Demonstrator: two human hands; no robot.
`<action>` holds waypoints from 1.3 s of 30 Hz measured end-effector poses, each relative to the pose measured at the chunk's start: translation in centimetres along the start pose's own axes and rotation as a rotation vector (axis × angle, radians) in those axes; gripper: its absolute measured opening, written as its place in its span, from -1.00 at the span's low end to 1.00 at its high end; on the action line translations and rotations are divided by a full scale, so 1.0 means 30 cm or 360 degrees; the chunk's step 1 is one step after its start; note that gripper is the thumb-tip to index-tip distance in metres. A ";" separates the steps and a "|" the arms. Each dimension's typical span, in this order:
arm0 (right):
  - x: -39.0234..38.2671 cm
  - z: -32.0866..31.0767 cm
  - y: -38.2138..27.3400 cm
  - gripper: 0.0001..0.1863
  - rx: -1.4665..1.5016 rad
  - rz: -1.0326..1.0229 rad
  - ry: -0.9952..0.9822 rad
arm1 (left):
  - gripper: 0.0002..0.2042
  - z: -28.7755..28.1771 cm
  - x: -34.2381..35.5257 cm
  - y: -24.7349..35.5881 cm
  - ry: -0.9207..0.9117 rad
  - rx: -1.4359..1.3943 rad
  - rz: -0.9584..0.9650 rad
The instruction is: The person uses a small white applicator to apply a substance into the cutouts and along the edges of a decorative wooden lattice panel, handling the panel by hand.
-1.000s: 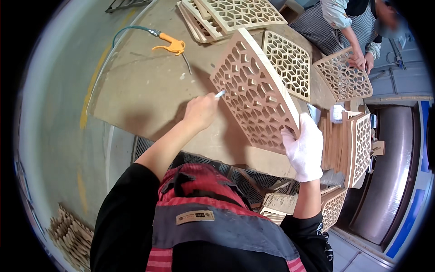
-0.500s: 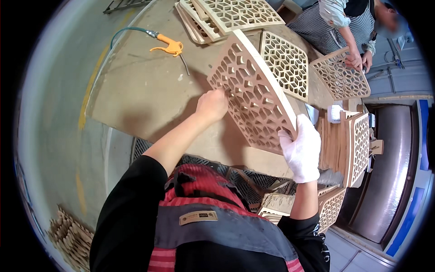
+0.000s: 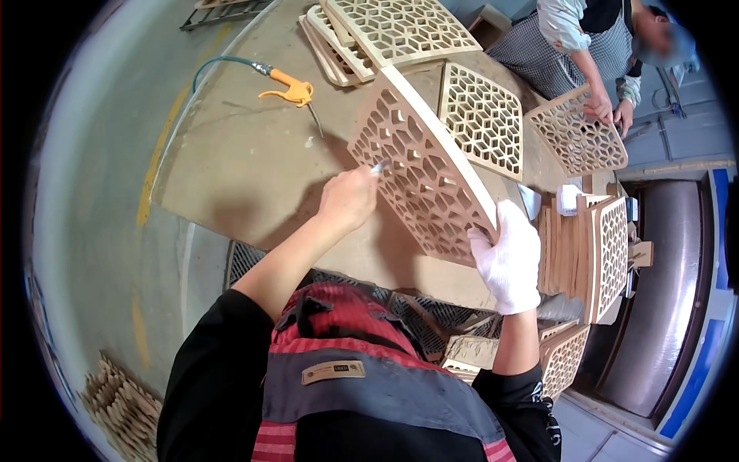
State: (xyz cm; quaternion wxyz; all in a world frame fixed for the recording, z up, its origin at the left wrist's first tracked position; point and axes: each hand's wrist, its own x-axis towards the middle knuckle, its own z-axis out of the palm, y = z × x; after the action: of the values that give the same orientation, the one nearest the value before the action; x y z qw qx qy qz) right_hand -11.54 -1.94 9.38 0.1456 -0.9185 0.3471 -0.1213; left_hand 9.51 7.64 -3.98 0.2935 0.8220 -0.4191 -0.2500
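Observation:
A wooden lattice panel [image 3: 427, 173], cut through with geometric openings, stands tilted above the table in front of me. My right hand [image 3: 508, 258], in a white glove, is closed on its near right edge, with the thumb on the face toward me. My bare left hand [image 3: 350, 199] is closed round a small tool with a thin, pale metal tip [image 3: 379, 165]. That tip points at the openings in the panel's left part; the fist hides the handle. Behind the held panel, another lattice panel [image 3: 483, 115] lies flat on the table.
An orange air blow gun [image 3: 291, 89] with a green hose lies on the table [image 3: 231, 165]. More lattice panels [image 3: 408, 31] are stacked at the far side. At the far right a co-worker's hands [image 3: 600, 108] hold another panel [image 3: 577, 135]. Panels [image 3: 610, 258] stand upright at the right.
My left hand has moved slightly left and down, away from the panel, and the tool's tip now shows. The held panel has shifted a little; my right hand keeps its grip.

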 end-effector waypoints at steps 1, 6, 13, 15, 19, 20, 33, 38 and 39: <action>-0.001 -0.002 -0.008 -0.72 -0.0036 -0.0018 0.0003 | -0.68 0.020 0.011 -0.001 0.0017 -0.0002 -0.0012; -0.005 -0.001 -0.012 -0.74 0.0023 0.0086 -0.0002 | -0.73 0.011 0.082 0.021 -0.0084 0.0046 -0.0009; 0.002 0.003 -0.012 -0.74 0.0042 0.0014 0.0028 | -0.76 0.023 0.065 0.054 -0.0022 0.0146 -0.0139; 0.000 0.003 -0.016 -0.73 -0.0018 0.0005 0.0028 | -0.78 -0.009 0.084 0.041 -0.0161 0.0103 -0.0142; -0.008 0.001 0.000 -0.74 -0.0005 0.0047 0.0030 | -0.77 -0.032 0.074 0.087 0.0007 0.0243 -0.0125; -0.007 -0.001 -0.007 -0.74 -0.0024 0.0030 0.0032 | -0.77 0.005 0.064 0.091 0.0093 0.0162 -0.0188; 0.000 0.002 -0.011 -0.72 0.0013 0.0021 0.0002 | -0.76 0.003 0.104 0.012 -0.0114 0.0010 -0.0067; 0.002 0.010 0.001 -0.72 0.0075 0.0051 0.0020 | -0.77 0.024 0.083 0.077 -0.0050 0.0160 -0.0189; 0.002 0.010 0.000 -0.72 0.0092 0.0032 0.0019 | -0.78 0.032 0.079 0.079 -0.0052 0.0100 -0.0182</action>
State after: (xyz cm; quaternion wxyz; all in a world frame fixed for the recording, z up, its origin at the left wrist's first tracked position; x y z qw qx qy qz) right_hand -11.40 -1.92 9.11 0.1713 -0.9096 0.3535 -0.1352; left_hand 8.85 4.28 -3.41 0.2461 0.8492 -0.3838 -0.2664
